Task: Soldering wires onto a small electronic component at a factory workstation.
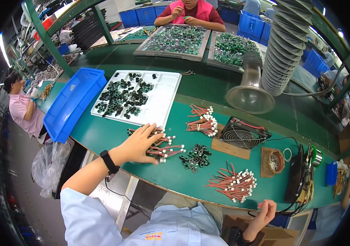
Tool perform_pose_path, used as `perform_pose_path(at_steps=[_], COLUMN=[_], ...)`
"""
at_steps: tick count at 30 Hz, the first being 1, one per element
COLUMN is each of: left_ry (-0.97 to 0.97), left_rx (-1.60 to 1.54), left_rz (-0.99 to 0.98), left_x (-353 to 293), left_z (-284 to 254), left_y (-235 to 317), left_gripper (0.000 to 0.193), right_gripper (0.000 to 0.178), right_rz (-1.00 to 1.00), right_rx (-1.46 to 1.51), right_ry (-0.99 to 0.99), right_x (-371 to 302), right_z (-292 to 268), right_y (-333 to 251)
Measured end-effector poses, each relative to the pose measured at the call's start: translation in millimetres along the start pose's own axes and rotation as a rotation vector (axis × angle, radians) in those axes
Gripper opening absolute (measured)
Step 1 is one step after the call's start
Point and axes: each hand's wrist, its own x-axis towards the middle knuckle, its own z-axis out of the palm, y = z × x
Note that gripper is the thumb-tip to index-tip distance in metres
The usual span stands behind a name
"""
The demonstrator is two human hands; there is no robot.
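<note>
My left hand [139, 144] lies palm down with fingers spread over a pile of red and black wire leads with white connectors [167, 148], partly hiding them. Just right of it is a small heap of black and green circuit parts [196, 158]. Off the table's front edge at the right, my right hand [266, 212] hangs with fingers curled and nothing visible in them. The nearest thing to it is a fanned pile of similar leads [235, 184]. A further bundle of leads [201, 123] lies farther back.
A white tray [164, 92] with black-green parts and a blue bin [74, 102] stand on the left. On the right are a fan [243, 134], a fume hood [250, 99], a tip-cleaning pot [275, 161], and a solder spool [317, 156]. A person [190, 14] works opposite behind part-filled trays [174, 39].
</note>
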Motion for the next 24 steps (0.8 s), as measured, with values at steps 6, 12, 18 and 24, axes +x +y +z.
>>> perform_pose_path(at_steps=[6, 12, 18, 24], left_ry=[0.004, 0.031, 0.133, 0.292], left_rx=[0.001, -0.042, -0.221, -0.208], left_rz=[-0.025, -0.110, -0.327, -0.580], left_x=[0.9, 10.9, -24.9, -95.3], left_z=[6.9, 15.9, 4.6, -30.7], left_y=[-3.5, -21.2, -34.7, -30.5], left_gripper=[0.050, 0.034, 0.032, 0.031], right_gripper=[0.012, 0.011, 0.010, 0.011], right_rz=[0.015, -0.055, -0.040, -0.083], right_rx=[-0.070, -0.044, -0.044, -0.081], right_ry=[-0.010, -0.049, -0.051, -0.067], right_x=[0.7, 2.6, -0.5, 3.6], right_z=[10.3, 17.7, 15.9, 22.1], right_y=[-6.4, -11.9, -8.9, -3.4])
